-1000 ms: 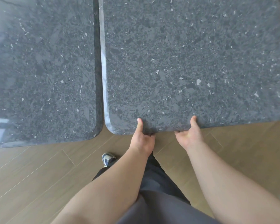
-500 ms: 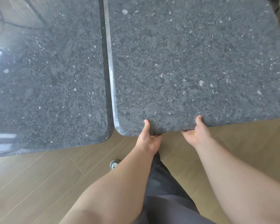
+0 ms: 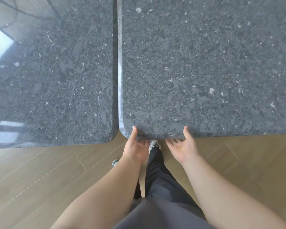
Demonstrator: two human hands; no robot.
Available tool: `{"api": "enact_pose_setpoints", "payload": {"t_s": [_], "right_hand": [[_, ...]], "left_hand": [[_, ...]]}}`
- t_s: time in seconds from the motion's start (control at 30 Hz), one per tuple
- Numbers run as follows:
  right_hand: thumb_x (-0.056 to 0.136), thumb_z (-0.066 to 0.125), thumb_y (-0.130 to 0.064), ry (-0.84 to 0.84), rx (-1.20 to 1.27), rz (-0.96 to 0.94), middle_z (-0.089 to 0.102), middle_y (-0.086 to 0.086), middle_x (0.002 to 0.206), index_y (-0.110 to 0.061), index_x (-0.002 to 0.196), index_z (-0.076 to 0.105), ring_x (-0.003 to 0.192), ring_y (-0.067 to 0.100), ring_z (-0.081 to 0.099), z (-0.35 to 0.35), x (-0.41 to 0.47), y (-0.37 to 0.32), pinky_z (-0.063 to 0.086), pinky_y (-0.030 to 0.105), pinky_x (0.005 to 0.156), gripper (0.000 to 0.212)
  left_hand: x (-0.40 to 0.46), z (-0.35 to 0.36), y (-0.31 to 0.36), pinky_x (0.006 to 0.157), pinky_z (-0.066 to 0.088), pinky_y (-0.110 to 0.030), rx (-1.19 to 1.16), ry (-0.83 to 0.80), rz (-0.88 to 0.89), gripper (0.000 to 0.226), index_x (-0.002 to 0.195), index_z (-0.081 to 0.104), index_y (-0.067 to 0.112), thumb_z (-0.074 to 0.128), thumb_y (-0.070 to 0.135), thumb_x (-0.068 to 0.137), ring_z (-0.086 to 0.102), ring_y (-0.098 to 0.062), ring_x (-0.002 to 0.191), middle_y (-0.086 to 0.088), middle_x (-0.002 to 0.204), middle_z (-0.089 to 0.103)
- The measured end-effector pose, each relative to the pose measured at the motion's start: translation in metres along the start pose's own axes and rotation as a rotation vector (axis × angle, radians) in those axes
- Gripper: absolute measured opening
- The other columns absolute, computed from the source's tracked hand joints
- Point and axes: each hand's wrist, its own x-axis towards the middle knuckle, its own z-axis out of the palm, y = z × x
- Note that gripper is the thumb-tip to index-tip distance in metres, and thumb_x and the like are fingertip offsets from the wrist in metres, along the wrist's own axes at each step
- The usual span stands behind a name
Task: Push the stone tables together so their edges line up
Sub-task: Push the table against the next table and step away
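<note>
L hand (image 3: 135, 150) & R hand (image 3: 182, 148) pinch the right desk (image 3: 205, 71) edge, so push slow & straight till its near edge matches the left desk (image 3: 53, 71).

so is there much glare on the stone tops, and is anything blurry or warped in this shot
Head view: bright window glare sits on the left table, with fainter reflections near its front edge; a thin highlight runs down the right table along its left edge. The speckle is sharp on both tops. The wide lens bows the tables' near edges and enlarges the forearms; the left hand and right hand show no motion blur.
</note>
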Motion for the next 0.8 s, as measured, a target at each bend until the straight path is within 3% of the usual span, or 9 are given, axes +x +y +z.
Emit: {"api": "enact_pose_setpoints", "payload": {"t_s": [0.07,0.17,0.23,0.3,0.47,0.53,0.6,0.67,0.8], "right_hand": [[0.097,0.065,-0.034,-0.018,0.002,-0.008,0.059,0.019,0.128,-0.005,0.125,0.056,0.117,0.035,0.060,0.015,0.001,0.008,0.047,0.054,0.106,0.042],[0.096,0.066,-0.027,-0.015,0.026,-0.044,0.066,0.019,0.126,-0.006,0.116,0.062,0.111,0.037,0.065,0.024,0.008,0.011,0.053,0.056,0.095,0.029],[0.095,0.066,-0.026,-0.009,0.029,-0.049,0.067,0.018,0.122,-0.007,0.120,0.062,0.110,0.040,0.066,0.021,0.010,0.007,0.052,0.060,0.095,0.031],[0.094,0.066,-0.031,-0.001,0.051,-0.055,0.068,0.017,0.120,-0.011,0.123,0.062,0.111,0.042,0.065,0.016,0.012,-0.005,0.049,0.063,0.097,0.036],[0.094,0.066,-0.033,-0.046,0.097,-0.112,0.071,0.015,0.122,-0.013,0.123,0.065,0.111,0.039,0.068,-0.001,0.016,-0.036,0.053,0.059,0.095,0.035],[0.096,0.066,-0.031,-0.080,0.063,-0.106,0.070,0.017,0.124,-0.011,0.126,0.063,0.114,0.039,0.066,-0.007,0.014,-0.037,0.051,0.058,0.099,0.037],[0.097,0.065,-0.032,-0.078,0.033,-0.117,0.067,0.017,0.127,-0.010,0.128,0.060,0.116,0.037,0.065,-0.010,0.013,-0.038,0.050,0.057,0.102,0.038],[0.098,0.064,-0.031,-0.071,0.003,-0.144,0.065,0.016,0.127,-0.012,0.131,0.057,0.116,0.035,0.064,-0.011,0.011,-0.038,0.051,0.056,0.101,0.039],[0.101,0.060,-0.030,-0.067,-0.039,-0.177,0.064,0.015,0.126,-0.014,0.134,0.054,0.115,0.033,0.064,-0.014,0.013,-0.038,0.053,0.056,0.099,0.038]], "left_hand": [[-0.001,0.003,0.004,0.091,0.059,-0.046,-0.008,0.000,0.014,0.048,0.122,0.064,0.004,0.075,0.037,0.089,0.073,-0.034,0.107,-0.018,0.119,0.074],[0.001,0.007,0.001,0.113,0.045,-0.047,0.008,0.024,0.017,0.041,0.118,0.062,0.006,0.073,0.037,0.093,0.067,-0.033,0.113,-0.017,0.108,0.076],[0.002,0.008,-0.003,0.113,0.046,-0.045,0.052,0.008,0.048,0.039,0.121,0.061,0.010,0.069,0.039,0.096,0.066,-0.029,0.113,-0.014,0.121,0.072],[0.005,0.007,-0.002,0.106,0.052,-0.047,0.100,-0.022,0.087,0.041,0.126,0.059,0.012,0.067,0.040,0.097,0.068,-0.028,0.111,-0.012,0.130,0.067],[0.007,0.001,0.004,0.055,0.061,-0.050,0.061,-0.085,0.013,0.038,0.116,0.058,0.006,0.069,0.036,0.097,0.076,-0.041,0.072,-0.024,0.085,0.077],[0.005,0.003,0.004,0.051,0.060,-0.051,0.055,-0.107,-0.001,0.037,0.113,0.058,0.004,0.067,0.035,0.097,0.076,-0.043,0.070,-0.027,0.088,0.076],[0.005,0.004,0.003,0.072,0.062,-0.054,0.052,-0.107,0.030,0.042,0.123,0.058,0.003,0.068,0.034,0.097,0.074,-0.043,0.093,-0.027,0.117,0.071],[0.006,0.002,0.004,0.104,0.050,-0.056,0.078,-0.087,0.062,0.051,0.137,0.053,0.004,0.069,0.032,0.097,0.062,-0.040,0.121,-0.022,0.139,0.061],[0.008,0.000,0.007,0.113,0.042,-0.057,0.134,-0.081,0.095,0.048,0.136,0.052,0.006,0.067,0.031,0.098,0.055,-0.039,0.132,-0.018,0.143,0.057]]}}
